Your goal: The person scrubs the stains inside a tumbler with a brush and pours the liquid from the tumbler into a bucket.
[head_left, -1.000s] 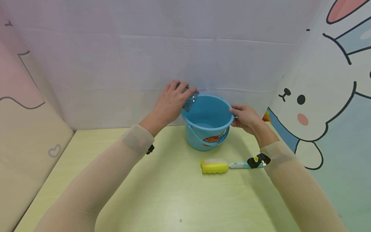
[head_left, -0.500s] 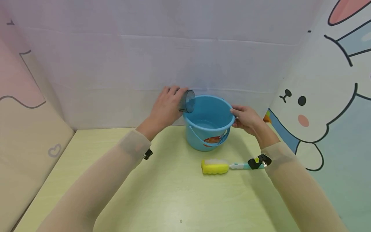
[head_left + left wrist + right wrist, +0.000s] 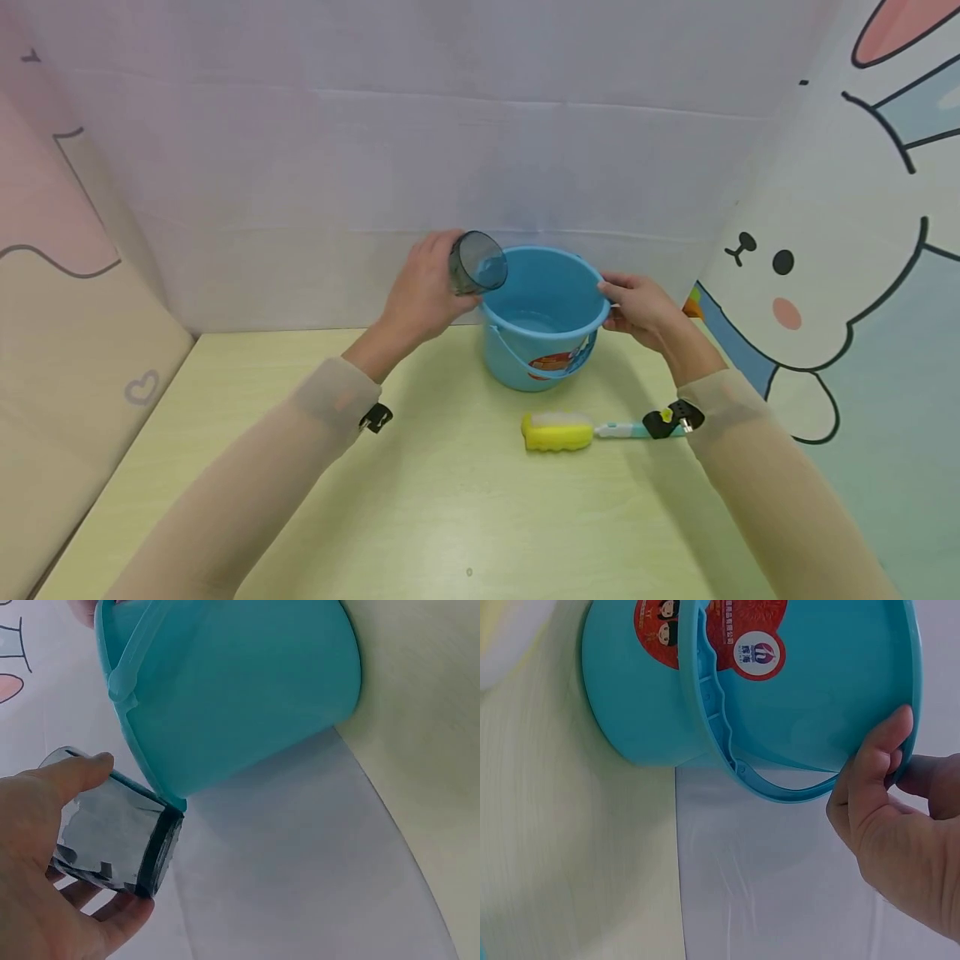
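Note:
My left hand [image 3: 427,287] grips a dark tinted, see-through cup [image 3: 477,262], tilted at the left rim of a light blue bucket [image 3: 542,354]. In the left wrist view, thumb and fingers wrap the cup [image 3: 112,829], whose thick dark end is close to the bucket's rim; I cannot tell if they touch. My right hand [image 3: 641,308] pinches the bucket's right rim. From the right wrist, the thumb appears outside the rim and the fingers curl at it, above the hanging handle [image 3: 727,742]. The bucket stands upright on the table, with a red label on its side.
A yellow sponge brush [image 3: 557,433] with a white top and teal handle [image 3: 622,429] lies on the pale wooden table [image 3: 420,500] in front of the bucket. A white cloth wall [image 3: 337,183] stands behind; a cartoon-printed wall [image 3: 847,292] is on the right.
My left hand has turned and moved slightly left and down, rolling the cup so its round end faces me more. My right hand and the bucket have stayed nearly still.

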`<move>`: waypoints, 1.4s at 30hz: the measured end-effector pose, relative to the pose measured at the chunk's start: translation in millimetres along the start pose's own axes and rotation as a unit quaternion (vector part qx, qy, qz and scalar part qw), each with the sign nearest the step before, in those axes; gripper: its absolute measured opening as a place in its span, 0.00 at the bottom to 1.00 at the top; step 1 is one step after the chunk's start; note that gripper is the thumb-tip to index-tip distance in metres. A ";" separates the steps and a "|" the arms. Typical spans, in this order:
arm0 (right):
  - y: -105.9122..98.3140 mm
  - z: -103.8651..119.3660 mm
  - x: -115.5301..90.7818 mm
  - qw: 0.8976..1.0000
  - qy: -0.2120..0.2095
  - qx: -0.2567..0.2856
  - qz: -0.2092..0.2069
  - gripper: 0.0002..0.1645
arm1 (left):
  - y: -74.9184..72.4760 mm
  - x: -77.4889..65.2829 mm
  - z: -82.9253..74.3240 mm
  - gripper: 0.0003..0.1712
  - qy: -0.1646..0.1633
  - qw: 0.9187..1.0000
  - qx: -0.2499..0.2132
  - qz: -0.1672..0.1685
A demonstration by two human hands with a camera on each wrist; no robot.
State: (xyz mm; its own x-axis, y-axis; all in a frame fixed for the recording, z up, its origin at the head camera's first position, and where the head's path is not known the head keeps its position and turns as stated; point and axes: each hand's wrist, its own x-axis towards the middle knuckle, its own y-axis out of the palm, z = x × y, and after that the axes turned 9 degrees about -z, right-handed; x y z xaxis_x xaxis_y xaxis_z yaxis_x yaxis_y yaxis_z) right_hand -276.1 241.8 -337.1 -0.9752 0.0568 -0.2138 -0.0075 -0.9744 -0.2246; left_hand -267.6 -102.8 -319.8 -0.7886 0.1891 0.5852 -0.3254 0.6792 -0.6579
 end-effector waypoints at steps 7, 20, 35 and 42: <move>0.0 0.7 -0.5 1.000 -0.001 0.001 0.003 0.34 | -2.5 -17.0 1.1 0.52 -0.032 0.998 -0.052 -0.020; -1.2 1.5 0.8 1.000 0.003 0.007 0.010 0.34 | -2.5 -55.4 3.7 0.55 -0.091 0.990 -0.104 -0.024; -7.8 -3.2 7.4 0.999 0.015 0.025 0.020 0.36 | -0.2 -99.5 21.7 0.53 -0.134 0.982 -0.132 -0.015; -10.5 -1.5 6.8 0.998 0.029 0.036 0.033 0.36 | 1.7 -119.6 30.3 0.53 -0.153 0.980 -0.130 -0.011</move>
State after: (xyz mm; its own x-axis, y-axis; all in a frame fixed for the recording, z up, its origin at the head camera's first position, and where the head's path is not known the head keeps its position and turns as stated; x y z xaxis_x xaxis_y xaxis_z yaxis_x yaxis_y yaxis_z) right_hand -282.3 252.7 -337.6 -0.9597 0.0025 -0.2811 0.0386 -0.9893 -0.1404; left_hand -189.7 -145.8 -405.3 -0.9155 -0.0228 0.4017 -0.2320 0.8457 -0.4806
